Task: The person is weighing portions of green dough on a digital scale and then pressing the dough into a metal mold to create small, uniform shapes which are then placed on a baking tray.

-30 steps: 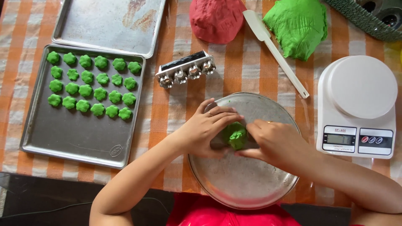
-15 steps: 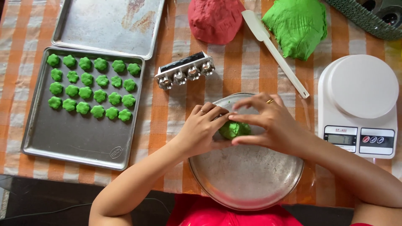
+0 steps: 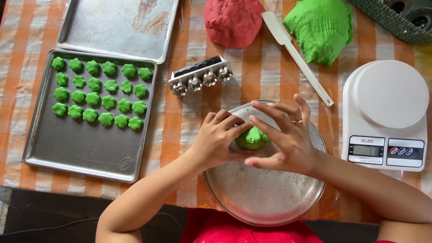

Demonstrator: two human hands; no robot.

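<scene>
**Green dough lump between both hands over the round pan**

We see the left hand [image 3: 218, 139] and the right hand [image 3: 288, 137] meeting over the upper part of a round metal pan [image 3: 265, 198] on the checked worktop [image 3: 252, 76]. Between them sits a small lump of green dough [image 3: 253, 137]. The left fingers curl against its left side; the right fingers are spread and arched over it, tips touching the top, with a ring on one of them. Neither hand is clenched tight.

In our judgement, the lump could get squashed unevenly if the spread right fingers press down harder than the left side supports. It could also stick to the pan floor and tear on lifting, since the metal looks only lightly dusted. The metal mould tool [image 3: 200, 75] lies just beyond the pan rim, near enough for a knuckle to nudge it.

Compared with half a second ago, the right hand has opened out, its fingers fanned wider above the dough, while the left hand has stayed cupped beside it. The baking tray [image 3: 85, 148] with its rows of green flower shapes [image 3: 96, 92] looks unchanged.
</scene>
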